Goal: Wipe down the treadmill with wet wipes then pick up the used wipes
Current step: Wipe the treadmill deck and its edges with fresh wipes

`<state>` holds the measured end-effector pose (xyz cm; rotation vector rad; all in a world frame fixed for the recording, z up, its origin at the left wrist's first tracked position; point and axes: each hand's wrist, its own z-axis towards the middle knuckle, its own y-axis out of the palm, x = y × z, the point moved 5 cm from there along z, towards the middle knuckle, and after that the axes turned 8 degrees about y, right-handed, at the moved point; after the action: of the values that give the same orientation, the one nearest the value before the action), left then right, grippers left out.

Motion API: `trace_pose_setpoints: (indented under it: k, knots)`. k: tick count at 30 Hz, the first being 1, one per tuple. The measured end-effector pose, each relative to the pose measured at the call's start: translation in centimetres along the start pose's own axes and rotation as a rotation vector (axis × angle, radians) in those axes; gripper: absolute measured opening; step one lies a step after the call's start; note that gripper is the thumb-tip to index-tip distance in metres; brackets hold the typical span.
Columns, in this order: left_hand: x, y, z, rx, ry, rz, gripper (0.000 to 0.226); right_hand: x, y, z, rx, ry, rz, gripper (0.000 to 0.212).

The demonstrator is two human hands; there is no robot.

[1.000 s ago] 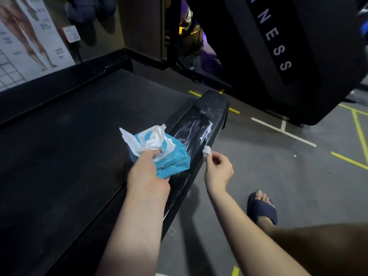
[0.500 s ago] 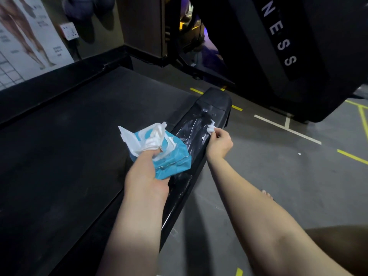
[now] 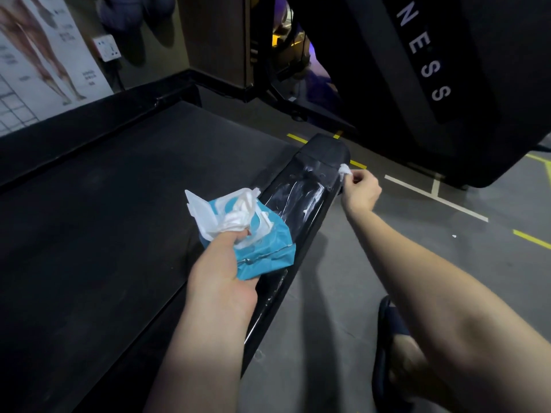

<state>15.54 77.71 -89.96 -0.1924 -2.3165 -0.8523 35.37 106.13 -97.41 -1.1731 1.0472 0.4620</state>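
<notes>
The right hand (image 3: 359,192) has slid forward to the rail's (image 3: 301,198) far end; its fingertips pinch a balled wipe (image 3: 345,169) touching that corner; the left hand (image 3: 220,272) grips the pack (image 3: 262,248), loose wipes under its thumb; this rail looks nearly wiped.

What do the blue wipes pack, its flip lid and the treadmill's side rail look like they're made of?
Wipes pack: soft blue plastic film, apparently, slightly glossy; it crumples and has a crimped end seam.
Flip lid: stiff white plastic, likely; it stands open holding its flat shape.
Side rail: hard black plastic, probably, glossy; wet streaks reflect light on it.
</notes>
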Motion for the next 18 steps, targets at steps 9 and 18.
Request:
trace_pose_setpoints:
  k: [9,18]
  knots:
    - [0.8,-0.2,-1.4,0.027,-0.011,0.015,0.018,-5.0,-4.5,-1.3,-0.468,-0.440,-0.518,0.016]
    - [0.2,-1.2,0.9,-0.001,0.083,0.076,0.013,0.2,-0.8,-0.8,-0.390,-0.493,-0.343,0.018]
